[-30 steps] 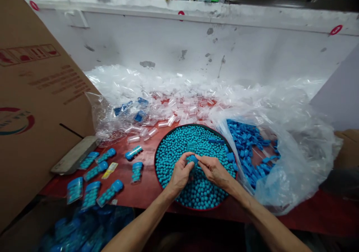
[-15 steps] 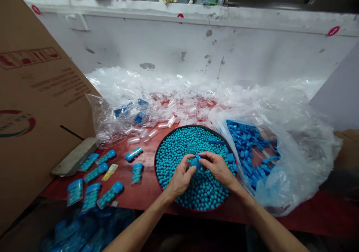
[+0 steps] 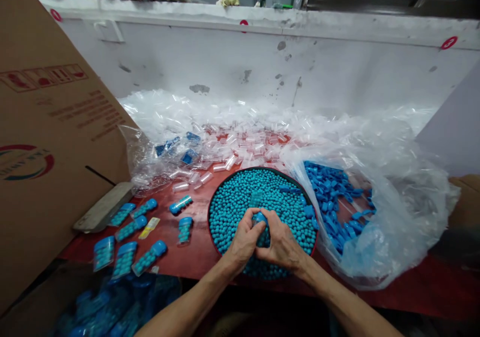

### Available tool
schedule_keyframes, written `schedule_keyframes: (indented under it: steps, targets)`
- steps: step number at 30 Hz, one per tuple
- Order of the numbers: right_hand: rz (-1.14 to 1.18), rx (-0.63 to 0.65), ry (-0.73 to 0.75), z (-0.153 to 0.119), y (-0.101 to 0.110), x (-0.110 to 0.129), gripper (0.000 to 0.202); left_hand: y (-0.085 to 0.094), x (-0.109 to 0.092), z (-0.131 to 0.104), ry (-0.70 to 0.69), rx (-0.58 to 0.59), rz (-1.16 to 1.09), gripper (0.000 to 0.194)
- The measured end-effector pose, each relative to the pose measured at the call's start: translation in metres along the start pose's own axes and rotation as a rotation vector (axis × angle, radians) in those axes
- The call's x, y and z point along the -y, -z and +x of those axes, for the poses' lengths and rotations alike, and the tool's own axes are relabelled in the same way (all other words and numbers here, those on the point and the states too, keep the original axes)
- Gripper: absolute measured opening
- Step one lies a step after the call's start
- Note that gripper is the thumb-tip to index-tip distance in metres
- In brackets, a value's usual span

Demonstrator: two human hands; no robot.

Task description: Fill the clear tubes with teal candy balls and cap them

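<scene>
My left hand (image 3: 242,239) and my right hand (image 3: 282,242) meet over a round tray (image 3: 209,216) full of small turquoise balls (image 3: 234,194). Between them they grip a small clear bottle with a blue cap (image 3: 259,218). Fingers cover most of it, so its contents are largely hidden. Another clear bottle (image 3: 257,198) lies on the balls just beyond my fingertips. A few loose blue caps (image 3: 309,211) rest along the tray's right side.
Several ball-filled capped bottles (image 3: 149,258) lie on the red table (image 3: 202,257) to the left, by a grey block (image 3: 103,209) and a cardboard box (image 3: 63,142). Clear empty bottles (image 3: 240,144) are heaped behind the tray. At right, a plastic bag (image 3: 397,187) surrounds blue caps (image 3: 330,187).
My right hand has come in closer and wrapped round the bottle, where before its fingertips were at the blue cap. The view has shifted slightly.
</scene>
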State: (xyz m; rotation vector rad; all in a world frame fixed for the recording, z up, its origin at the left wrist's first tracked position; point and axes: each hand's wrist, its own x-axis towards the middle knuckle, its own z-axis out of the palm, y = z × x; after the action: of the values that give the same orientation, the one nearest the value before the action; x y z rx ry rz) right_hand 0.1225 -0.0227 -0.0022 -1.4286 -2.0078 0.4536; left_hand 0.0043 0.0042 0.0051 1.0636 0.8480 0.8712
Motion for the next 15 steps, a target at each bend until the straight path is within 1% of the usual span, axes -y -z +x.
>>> schedule_keyframes:
  steps: [2,4,7,9,11,13,15]
  targets:
    - [0.028,-0.065,0.028,0.000,-0.003,-0.001,0.071,-0.005,0.000,0.000,0.005,-0.042,-0.012,0.030]
    - [0.062,-0.092,0.036,0.000,-0.005,-0.003,0.071,-0.008,0.000,0.001,0.001,-0.066,0.000,0.029]
    - [0.118,-0.116,0.009,-0.001,-0.007,-0.005,0.071,-0.008,0.001,0.003,-0.015,-0.059,0.033,0.027]
    - [0.155,-0.109,0.000,-0.003,-0.009,-0.005,0.070,-0.003,0.003,0.003,-0.039,-0.048,0.100,0.024]
    - [0.163,-0.064,0.014,-0.004,-0.013,-0.003,0.070,0.003,0.005,0.002,-0.078,-0.037,0.196,0.019]
    - [0.137,-0.015,0.034,-0.006,-0.018,-0.002,0.072,0.010,0.008,0.001,-0.114,-0.023,0.270,0.015]
    - [0.103,-0.009,0.036,-0.006,-0.025,0.000,0.074,0.014,0.010,-0.002,-0.133,-0.021,0.309,0.011]
